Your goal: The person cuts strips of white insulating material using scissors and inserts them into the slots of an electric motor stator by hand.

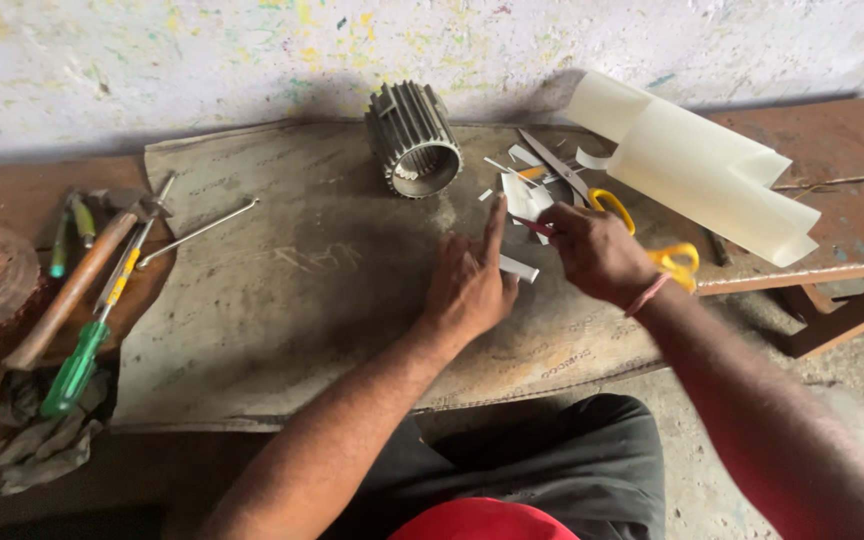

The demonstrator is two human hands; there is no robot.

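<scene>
Hands are working over one grey mat (282, 300): left hand (467, 290) pressing one folded white strip (518, 268), forefinger raised, right hand (597, 250) pinching one white paper piece (522, 198), beside one scissors (632, 215) and one finned stator (414, 138)

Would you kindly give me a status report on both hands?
Left hand flat on mat, finger on paper strip. Right hand gripping small paper piece. Scissors close behind.

arms: bare, sleeveless | right wrist: pink thread band (649, 293) | trousers: dark grey (572, 460)
</scene>
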